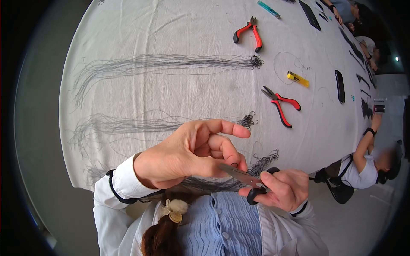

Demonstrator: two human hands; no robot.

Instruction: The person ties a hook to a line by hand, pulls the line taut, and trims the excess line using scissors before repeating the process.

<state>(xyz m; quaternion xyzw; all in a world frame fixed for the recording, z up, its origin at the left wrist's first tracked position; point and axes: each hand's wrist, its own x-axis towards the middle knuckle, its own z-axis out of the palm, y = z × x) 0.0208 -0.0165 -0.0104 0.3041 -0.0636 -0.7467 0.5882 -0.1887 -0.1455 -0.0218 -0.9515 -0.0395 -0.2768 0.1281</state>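
Observation:
My left hand [192, 153] is raised over the table's near edge, thumb and fingertips pinched on a thin dark strand with a small loop [234, 164]. My right hand [285, 187] grips black-handled scissors [245, 177], whose blades point left and reach the pinched loop. Under both hands lies a bundle of dark looped strands [262, 162] on the white cloth.
Two more bundles of dark strands [171, 62] [141, 124] lie across the white tablecloth [205, 91]. Red-handled pliers [282, 104], red-handled cutters [250, 32], a yellow tool [297, 78] and a black phone [339, 86] lie beyond. Another person [363, 166] sits at right.

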